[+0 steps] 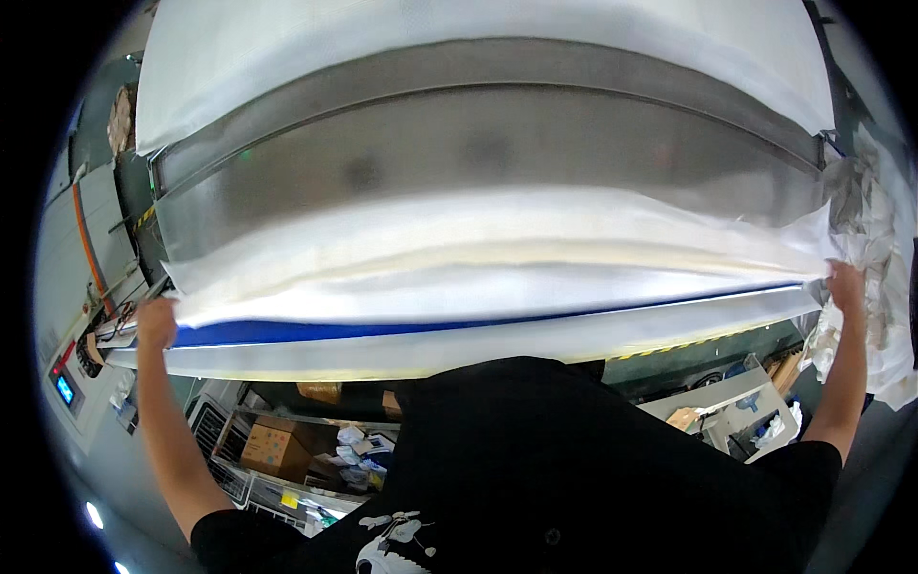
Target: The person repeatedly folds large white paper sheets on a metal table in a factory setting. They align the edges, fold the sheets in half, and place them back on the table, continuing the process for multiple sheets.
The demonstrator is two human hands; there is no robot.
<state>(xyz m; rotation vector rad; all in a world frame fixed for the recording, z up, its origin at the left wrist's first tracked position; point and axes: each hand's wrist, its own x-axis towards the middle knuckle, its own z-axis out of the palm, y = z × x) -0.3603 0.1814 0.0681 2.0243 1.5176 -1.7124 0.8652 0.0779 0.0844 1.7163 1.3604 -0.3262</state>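
A wide white cloth (pixel 497 225) stretches between my hands, with its near edge folded into soft bands. My left hand (pixel 156 322) is closed at the cloth's left end, beside the machine's side panel. At the far right, my right hand (pixel 845 285) is closed on the opposite end. Beyond the cloth lies a smooth grey metal surface (pixel 402 143) of a wide machine. Just under the near edge runs a blue strip (pixel 277 332), above a long white front rail (pixel 402 354).
Another white sheet (pixel 478 21) spans the machine's far side. Crumpled white cloth (pixel 885 287) is heaped at the right. A control panel with a lit screen (pixel 64 387) stands at left. Below are a cardboard box (pixel 275 448) and a white cart (pixel 732 407).
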